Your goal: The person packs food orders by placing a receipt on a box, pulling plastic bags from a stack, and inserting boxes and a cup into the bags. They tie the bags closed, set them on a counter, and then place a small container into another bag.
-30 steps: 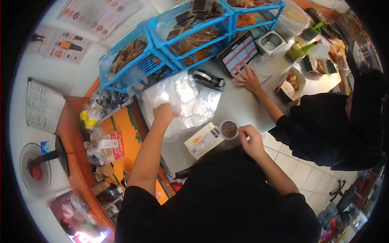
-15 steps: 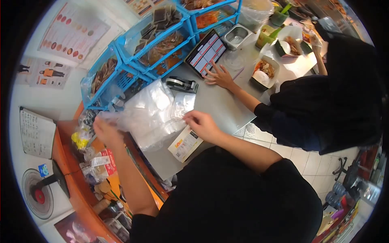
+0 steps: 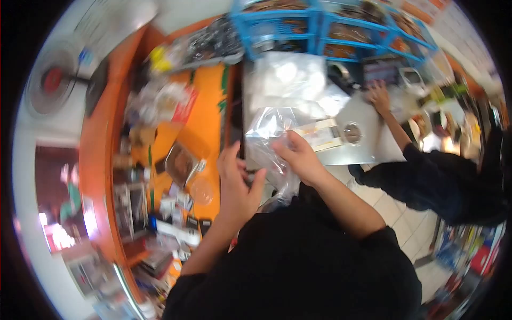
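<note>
A clear plastic bag hangs from my right hand, whose thumb and fingers are pinched on it. The bag's lower part trails down in front of my body. Just left of the bag is my left hand, its thumb and fingers apart with nothing between them. Behind the bag, a stack of clear plastic bags lies on the metal table. A pale printed carton lies flat beside my right hand.
Blue crates with packed goods line the back. Near a dark tape dispenser, a co-worker's hand reaches to a tablet. On the left, an orange counter holds a clear food container and clutter. A fan stands far left.
The view has swung left. My right hand has lifted a clear bag off the table toward my body, and my left hand has come in beside it.
</note>
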Action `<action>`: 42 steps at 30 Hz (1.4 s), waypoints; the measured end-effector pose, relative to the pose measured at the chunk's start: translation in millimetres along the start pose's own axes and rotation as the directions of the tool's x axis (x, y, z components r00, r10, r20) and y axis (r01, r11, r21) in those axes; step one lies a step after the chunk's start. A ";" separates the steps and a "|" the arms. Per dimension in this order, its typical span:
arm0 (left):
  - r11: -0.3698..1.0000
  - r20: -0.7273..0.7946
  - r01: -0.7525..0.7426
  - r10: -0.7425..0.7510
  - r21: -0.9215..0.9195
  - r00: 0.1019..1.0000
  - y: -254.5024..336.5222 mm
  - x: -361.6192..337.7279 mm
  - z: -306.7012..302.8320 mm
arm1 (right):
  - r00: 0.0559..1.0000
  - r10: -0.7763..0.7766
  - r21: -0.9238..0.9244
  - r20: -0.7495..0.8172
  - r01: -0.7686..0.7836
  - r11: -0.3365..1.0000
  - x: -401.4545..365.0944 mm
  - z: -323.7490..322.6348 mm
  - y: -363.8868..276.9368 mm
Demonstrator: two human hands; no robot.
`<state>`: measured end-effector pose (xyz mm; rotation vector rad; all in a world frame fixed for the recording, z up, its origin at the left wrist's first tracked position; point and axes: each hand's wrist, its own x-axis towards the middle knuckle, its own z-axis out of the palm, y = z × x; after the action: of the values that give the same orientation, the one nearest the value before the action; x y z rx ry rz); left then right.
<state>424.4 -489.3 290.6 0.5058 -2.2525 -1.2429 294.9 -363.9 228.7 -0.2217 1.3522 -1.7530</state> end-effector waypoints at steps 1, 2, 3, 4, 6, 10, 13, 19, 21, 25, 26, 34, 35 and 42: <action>0.939 -0.076 -0.194 0.223 0.283 0.972 -9.9 4.3 -14.3 | 0.998 -0.005 -0.011 0.059 0.005 1.000 -7.6 17.0 12.3; 0.942 -0.130 -0.147 0.193 0.302 0.973 -27.6 2.7 -30.7 | 0.994 -0.008 -0.018 0.109 0.010 1.000 -15.1 31.2 22.2; 0.980 0.047 -0.123 0.117 0.156 0.992 -53.7 -3.0 -44.7 | 0.988 0.019 -0.047 0.155 -0.011 0.999 -21.6 43.0 32.1; 0.998 0.228 -0.069 0.065 0.007 0.972 -76.7 -9.9 -58.3 | 0.984 -0.087 -0.081 0.157 0.101 0.992 -27.9 53.6 41.4; 0.811 0.408 0.476 -0.329 -0.340 0.852 -107.2 -22.9 -76.3 | 0.963 -0.205 -0.226 0.177 0.242 0.943 -32.1 57.6 53.6; -0.008 0.478 0.517 -0.391 -0.856 0.787 -109.9 -56.6 -78.9 | 0.999 -0.023 -0.520 -0.033 0.003 0.854 -39.8 67.5 40.8; 0.382 0.597 0.672 -0.311 -0.634 0.740 -59.6 -65.5 -92.4 | 0.989 -0.149 -0.711 -0.018 0.092 0.697 -42.2 80.6 54.8; 0.704 0.471 0.519 -0.290 -0.484 0.833 -115.7 -84.2 -77.4 | 0.994 0.095 -0.287 -0.058 -0.107 0.952 -71.0 82.5 31.2; 0.774 0.514 0.508 -0.280 -0.378 0.810 -137.7 -72.9 -86.7 | 0.994 0.092 -0.374 -0.061 -0.108 0.921 -64.9 73.5 21.9; 0.651 0.448 0.485 -0.239 -0.585 0.862 -140.4 -70.9 -71.7 | 0.968 0.241 -0.559 0.071 -0.161 0.813 -41.6 60.3 18.0; 0.331 0.616 0.738 -0.410 -0.588 0.673 -127.0 -59.3 -76.2 | 0.976 0.217 -0.563 -0.018 -0.189 0.804 -34.9 68.1 14.9; 0.866 0.428 0.467 -0.358 -0.180 0.830 -180.3 -40.9 -34.6 | 0.671 -0.733 -0.889 -0.112 0.262 0.375 -10.6 -0.8 54.3; 0.877 0.459 0.452 -0.338 -0.164 0.822 -180.8 -34.4 -30.8 | 0.651 -0.744 -0.888 -0.150 0.243 0.391 -19.5 -0.7 47.2; 0.412 0.811 0.805 -0.220 -0.426 0.542 -118.8 -53.8 10.5 | 0.918 -0.270 -0.680 -0.292 -0.001 0.733 -131.7 55.8 99.4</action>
<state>469.8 -513.7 170.3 0.5390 -1.6405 -3.0043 459.3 -308.7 212.9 -0.4061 2.2907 -1.3812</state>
